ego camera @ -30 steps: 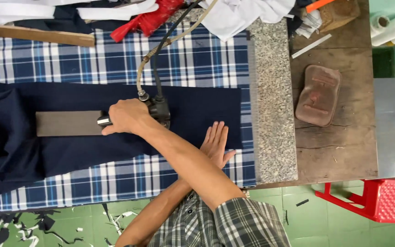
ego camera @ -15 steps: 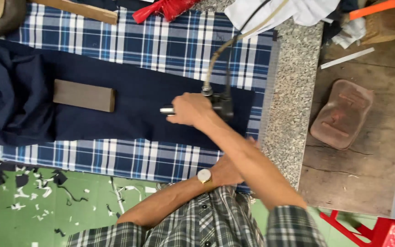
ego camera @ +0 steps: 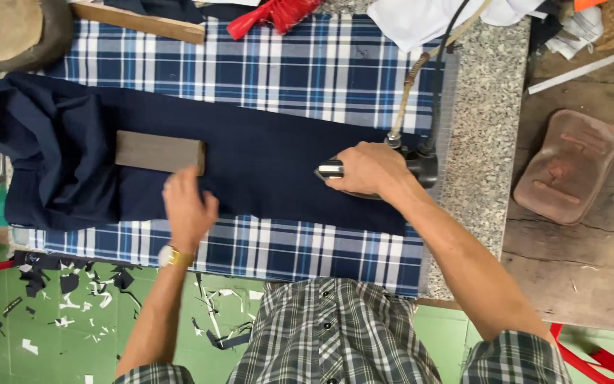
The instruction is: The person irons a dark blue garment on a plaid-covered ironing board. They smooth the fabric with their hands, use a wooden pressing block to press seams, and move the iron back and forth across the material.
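Observation:
A dark navy garment [ego camera: 250, 163] lies flat across a blue-and-white plaid ironing pad [ego camera: 300, 71]. My right hand [ego camera: 367, 169] grips the handle of a black steam iron [ego camera: 421, 165] at the garment's right end; a hose and a cord run up from the iron. My left hand [ego camera: 187, 206] is over the garment's near edge, fingers loosely apart, just below a grey-brown rectangular block [ego camera: 159, 151] that rests on the cloth. It holds nothing. A gold watch sits on that wrist.
A speckled stone slab [ego camera: 481, 107] borders the pad on the right, then a worn wooden table with a reddish iron rest [ego camera: 568, 167]. Red and white cloth [ego camera: 271, 13] lies at the back. Fabric scraps litter the green floor [ego camera: 72, 313]. A red stool [ego camera: 605, 352] is at bottom right.
The iron slid right along the garment, off the block, to the garment's right end. My left hand uncrossed from under my right arm and moved left to just below the block.

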